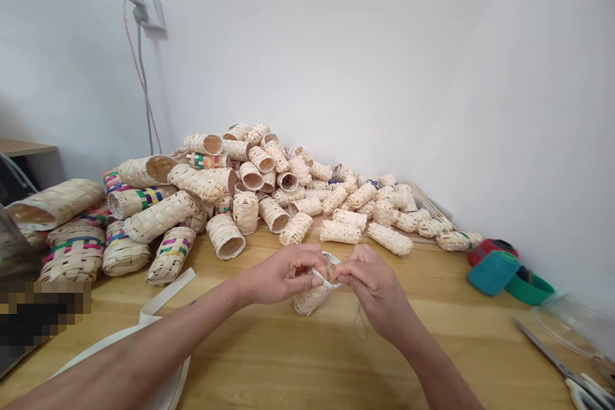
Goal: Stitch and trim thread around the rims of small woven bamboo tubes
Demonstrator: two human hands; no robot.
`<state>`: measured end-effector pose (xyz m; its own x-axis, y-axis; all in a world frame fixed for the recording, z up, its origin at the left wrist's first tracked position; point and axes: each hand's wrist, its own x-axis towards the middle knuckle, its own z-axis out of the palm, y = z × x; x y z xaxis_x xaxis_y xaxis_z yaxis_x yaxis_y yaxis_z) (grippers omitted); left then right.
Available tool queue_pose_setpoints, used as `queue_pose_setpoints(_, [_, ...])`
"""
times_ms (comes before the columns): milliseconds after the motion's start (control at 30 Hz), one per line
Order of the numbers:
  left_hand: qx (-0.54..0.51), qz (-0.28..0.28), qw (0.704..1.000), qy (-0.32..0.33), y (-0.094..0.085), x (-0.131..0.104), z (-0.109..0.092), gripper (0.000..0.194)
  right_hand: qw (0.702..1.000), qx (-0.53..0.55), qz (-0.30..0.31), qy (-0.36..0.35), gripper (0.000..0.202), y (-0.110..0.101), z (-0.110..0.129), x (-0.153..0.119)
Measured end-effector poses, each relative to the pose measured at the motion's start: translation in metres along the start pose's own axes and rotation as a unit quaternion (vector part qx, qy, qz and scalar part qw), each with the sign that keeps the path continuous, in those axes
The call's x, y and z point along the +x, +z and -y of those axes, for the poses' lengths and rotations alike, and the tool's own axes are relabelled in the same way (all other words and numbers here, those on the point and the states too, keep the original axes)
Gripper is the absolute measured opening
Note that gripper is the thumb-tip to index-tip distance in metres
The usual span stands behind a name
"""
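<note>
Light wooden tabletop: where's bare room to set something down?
Bare tabletop lies between the right hand and silver scissors, and between the forearms, in front of the held pale woven tube. Crowded: the back, under heaped pale tubes, and left, with striped woven tubes and a white strip.

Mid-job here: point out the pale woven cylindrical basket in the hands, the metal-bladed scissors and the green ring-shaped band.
Pale woven cylindrical basket (310, 300): head view, side wall below the rim.
Metal-bladed scissors (554, 360): head view, blades.
Green ring-shaped band (529, 294): head view, outer front wall.
</note>
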<state>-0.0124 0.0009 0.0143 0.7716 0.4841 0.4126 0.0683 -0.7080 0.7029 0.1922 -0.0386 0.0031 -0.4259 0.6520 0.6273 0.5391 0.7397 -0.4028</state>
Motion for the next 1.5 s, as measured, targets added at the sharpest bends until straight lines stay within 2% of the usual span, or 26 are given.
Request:
queue_pose_setpoints(233, [0.012, 0.012, 1.000, 0.016, 0.002, 0.000, 0.001, 0.024, 1.000, -0.013, 0.015, -0.013, 0.025, -0.002, 0.003, 0.001])
queue_pose_setpoints(600, [0.018, 0.012, 1.000, -0.001, 0.005, 0.001, -0.005, 0.028, 0.997, -0.044, 0.022, -0.052, 0.030, -0.001, 0.002, -0.001])
queue_pose_setpoints(767, [0.019, -0.008, 1.000, -0.011, 0.003, 0.001, -0.001, 0.031, 0.998, -0.034, -0.013, -0.050, 0.025, 0.001, 0.001, 0.000])
queue_pose_setpoints(1100, [-0.005, 0.005, 1.000, 0.020, 0.002, 0.001, 0.000, 0.023, 1.000, 0.017, 0.023, 0.007, 0.018, -0.013, -0.005, 0.002])
queue_pose_setpoints(1267, [-0.001, 0.013, 1.000, 0.025, 0.002, 0.001, -0.001, 0.025, 0.997, 0.030, 0.015, 0.063, 0.010, -0.012, 0.001, 0.001])
queue_pose_setpoints(1500, [0.005, 0.012, 1.000, 0.018, 0.005, 0.001, -0.004, 0.027, 0.996, 0.035, 0.033, 0.073, 0.012, -0.008, 0.010, 0.002])
